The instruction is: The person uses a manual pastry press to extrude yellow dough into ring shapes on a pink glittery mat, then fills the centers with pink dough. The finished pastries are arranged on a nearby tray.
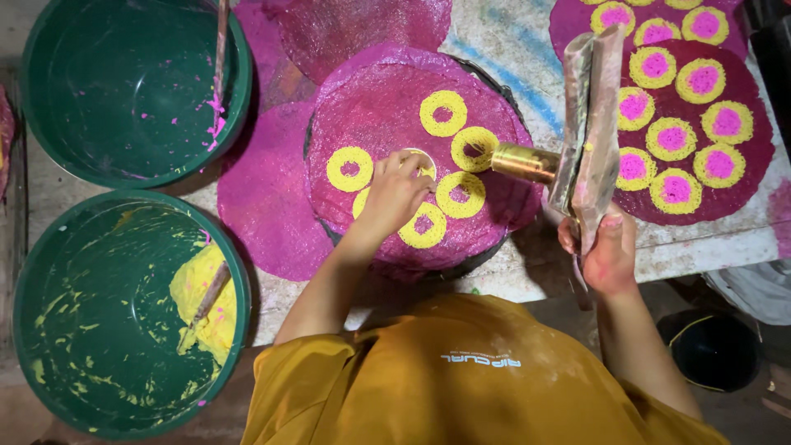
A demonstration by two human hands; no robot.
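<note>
Already six yellow rings (443, 112) of grainy paste lie in a loose circle on the round magenta sheet (371, 107) at the middle of the frame, each with a bare magenta centre. The left hand (395, 191) rests on this sheet, its fingers curled down around a small pale ring mould (420, 158) that sits inside the circle; the fingers close on the mould's rim, though how firmly cannot be told. The right hand (608, 251), at the right of centre, is clamped around the lower end of a stained cloth piping bag (587, 124) that stands upright, its brass nozzle (525, 161) pointing left toward the rings and hanging just beside the nearest one. Judging by the finished sheet (741, 86) at the upper right, where every yellow ring is filled with a bright pink dot (671, 137), the working sheet seems less than halfway: the rings look nearly all laid, while none of their centres has pink filling yet. More plain magenta sheets (268, 194) lie beneath and to the left of the working one. At the lower left a green plastic basin (49, 346) holds a lump of yellow paste (202, 305) with a stick in it, and a second green basin (82, 91) at the upper left, flecked with pink, looks almost scraped out.
</note>
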